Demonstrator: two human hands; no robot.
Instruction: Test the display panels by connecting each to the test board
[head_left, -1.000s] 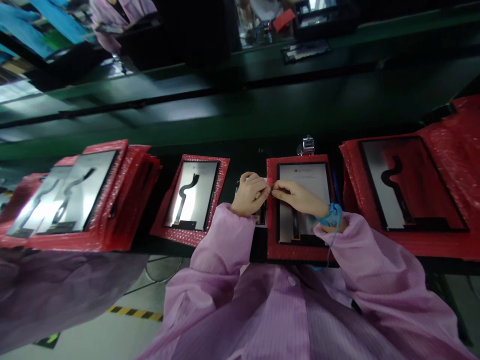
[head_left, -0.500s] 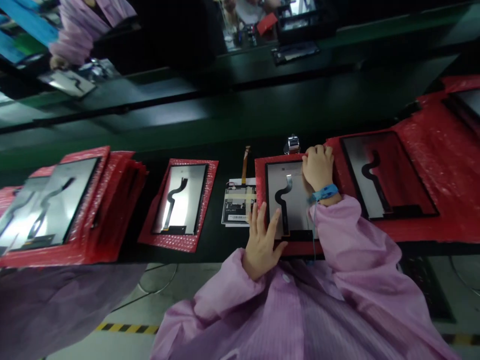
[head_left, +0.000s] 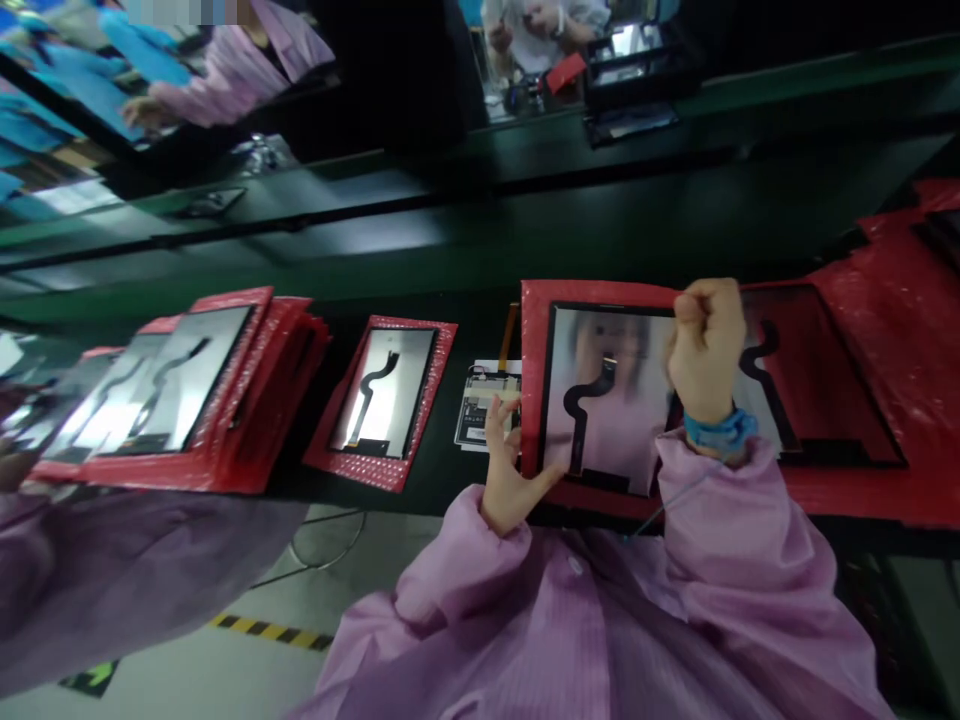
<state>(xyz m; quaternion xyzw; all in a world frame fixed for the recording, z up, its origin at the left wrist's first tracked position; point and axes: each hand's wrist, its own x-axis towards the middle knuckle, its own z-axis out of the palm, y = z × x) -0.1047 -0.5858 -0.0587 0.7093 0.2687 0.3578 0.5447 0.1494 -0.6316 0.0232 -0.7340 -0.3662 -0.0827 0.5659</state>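
Observation:
A reflective display panel point(head_left: 622, 440) with a dark curved flex cable lies on a red bubble sheet point(head_left: 532, 380) in front of me. My left hand point(head_left: 511, 470) is at the sheet's lower left side, thumb over the panel's corner and fingers apart. Raised at the upper right edge, my right hand point(head_left: 706, 345) has its fingers closed in a pinch; what they hold is too unclear to name. A blue band is round that wrist. Partly covered by the sheet, a small device with an orange flex point(head_left: 480, 410) sits to the left.
Another panel point(head_left: 390, 390) on red wrap lies left, beside a stack of red-wrapped panels point(head_left: 262, 420). To the right is one more panel point(head_left: 832, 380) on red wrap point(head_left: 892, 490). A person's sleeve point(head_left: 135, 580) is at lower left; people work across the bench.
The sheet and panel in front of me have tilted and the reflection changed. My right hand has risen and closed; my left hand has moved to the sheet's left edge. The view has shifted.

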